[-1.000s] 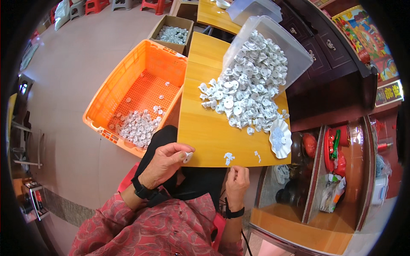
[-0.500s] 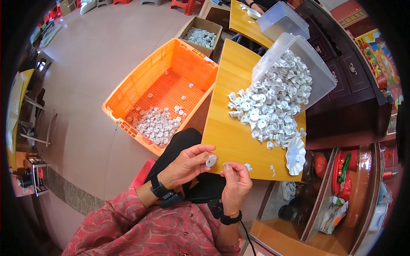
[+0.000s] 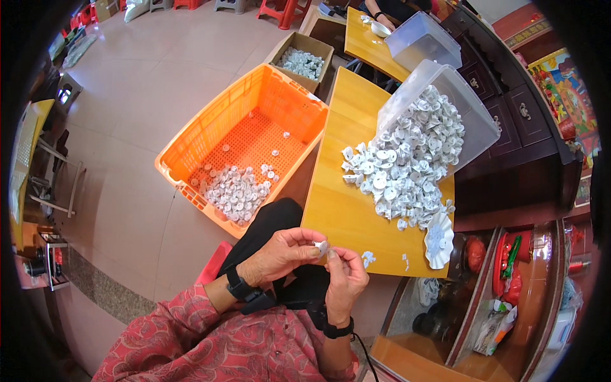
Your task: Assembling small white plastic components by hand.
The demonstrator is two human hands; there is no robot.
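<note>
White plastic piece pinched between both hands' fingers, over table edge

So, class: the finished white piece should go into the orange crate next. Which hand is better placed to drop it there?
Left. The left hand pinches the small white piece and lies on the side of the orange crate, which sits to the person's left; the right hand is farther away.
</note>
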